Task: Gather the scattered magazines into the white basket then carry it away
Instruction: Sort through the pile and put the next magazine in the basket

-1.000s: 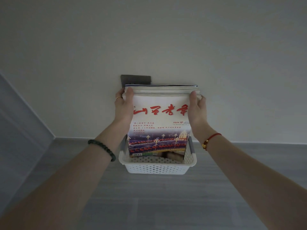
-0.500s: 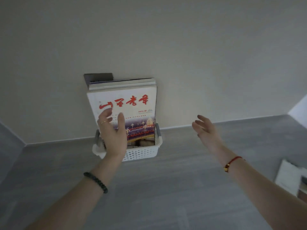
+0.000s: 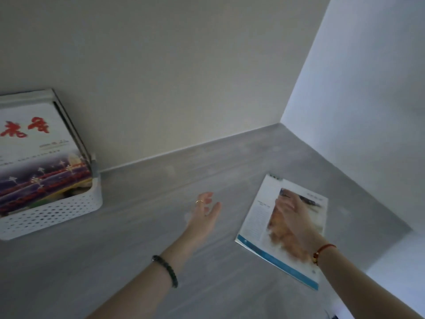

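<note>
The white perforated basket (image 3: 57, 209) stands on the grey floor at the far left against the wall. A stack of magazines (image 3: 39, 143) leans upright in it, the front cover white with red characters. Another magazine (image 3: 257, 217) lies flat on the floor at the right, with a blue strip along its near edge. My right hand (image 3: 291, 211) hovers over or rests on that magazine's cover with fingers spread; contact is blurred. My left hand (image 3: 204, 214) is open in mid-air over bare floor, between the basket and the flat magazine, holding nothing.
A pale wall (image 3: 184, 77) runs behind the basket and meets a second wall (image 3: 368, 111) in a corner at the right, close behind the flat magazine. Grey floor (image 3: 138, 249) stretches between basket and magazine. A white surface (image 3: 404, 261) shows at the lower right.
Both hands let go of the stack, which stays leaning in the basket. The view swung right; both hands moved right, and the right hand now reaches the flat magazine.
</note>
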### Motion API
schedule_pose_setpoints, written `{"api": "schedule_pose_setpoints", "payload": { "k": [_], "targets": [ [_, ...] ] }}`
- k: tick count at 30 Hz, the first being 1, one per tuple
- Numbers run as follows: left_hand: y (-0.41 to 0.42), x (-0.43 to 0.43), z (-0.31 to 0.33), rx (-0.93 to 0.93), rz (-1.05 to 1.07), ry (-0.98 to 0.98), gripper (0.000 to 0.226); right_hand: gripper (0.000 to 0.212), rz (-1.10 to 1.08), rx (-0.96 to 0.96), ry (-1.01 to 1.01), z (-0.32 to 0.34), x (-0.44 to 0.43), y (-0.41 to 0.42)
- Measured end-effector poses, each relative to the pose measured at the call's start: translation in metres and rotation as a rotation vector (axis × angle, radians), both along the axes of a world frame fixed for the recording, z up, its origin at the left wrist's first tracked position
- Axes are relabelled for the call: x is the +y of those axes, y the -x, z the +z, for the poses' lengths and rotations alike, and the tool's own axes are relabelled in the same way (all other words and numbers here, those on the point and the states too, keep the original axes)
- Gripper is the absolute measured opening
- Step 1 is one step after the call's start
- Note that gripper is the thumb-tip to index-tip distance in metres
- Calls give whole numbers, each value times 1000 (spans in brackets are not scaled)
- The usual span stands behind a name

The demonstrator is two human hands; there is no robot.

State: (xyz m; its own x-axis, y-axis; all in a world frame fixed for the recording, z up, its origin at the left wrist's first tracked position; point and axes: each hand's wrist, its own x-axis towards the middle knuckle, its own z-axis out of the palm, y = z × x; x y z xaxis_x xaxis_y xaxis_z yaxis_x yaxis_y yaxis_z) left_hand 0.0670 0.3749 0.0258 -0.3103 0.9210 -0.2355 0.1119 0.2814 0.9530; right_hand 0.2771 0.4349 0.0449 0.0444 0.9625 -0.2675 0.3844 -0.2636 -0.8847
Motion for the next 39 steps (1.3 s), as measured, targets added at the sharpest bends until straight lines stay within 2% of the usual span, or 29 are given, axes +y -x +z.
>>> {"api": "schedule_pose_setpoints", "payload": {
  "k": [3,7,9,13,15,18,20,22,25,27,28,29,30,31,33,34,36,37,39],
  "targets": [
    [-40,13,-13,-13,-73,57,43,43,-99,-14,2,-10,7,-44],
    [-91,30,-25,92,-199,71,50,55,-245,-12,116,-28,18,-98],
    [-112,34,-32,117,-271,99,56,59,-290,60,193,-37,21,-114],
    [-140,37,-45,411,-367,232,62,61,-354,201,250,-48,26,-126],
    [-149,39,-45,452,-414,290,62,64,-397,276,298,-50,31,-131],
    [-155,42,-44,464,-456,348,67,49,-411,394,408,-49,35,-139],
    [-157,42,-42,407,-473,359,72,30,-335,442,416,-42,30,-134],
    [-159,41,-38,308,-508,364,81,20,-219,459,333,-32,25,-120],
    [-168,41,-20,66,-527,257,78,26,4,495,211,-12,19,-86],
    [-170,43,-7,-186,-375,211,77,32,126,491,207,-6,10,-61],
    [-167,44,-2,-322,-265,207,69,33,164,497,211,-5,5,-50],
    [-160,44,3,-429,-153,186,48,32,197,492,203,-6,1,-41],
    [-151,43,4,-472,-52,164,23,31,227,479,187,-7,-3,-34],
    [-141,41,7,-469,14,151,11,31,263,456,158,-8,-5,-29],
    [-116,32,8,-443,84,142,14,32,286,405,87,-7,-5,-20],
    [-104,26,11,-442,104,123,12,34,270,327,46,-4,-4,-16],
    [-78,13,22,-475,121,74,10,54,213,143,14,0,1,-6],
    [-64,6,29,-517,129,40,11,67,190,123,43,2,2,0],
    [-34,-11,43,-579,124,-40,14,83,181,236,151,7,4,16]
  ]
}}
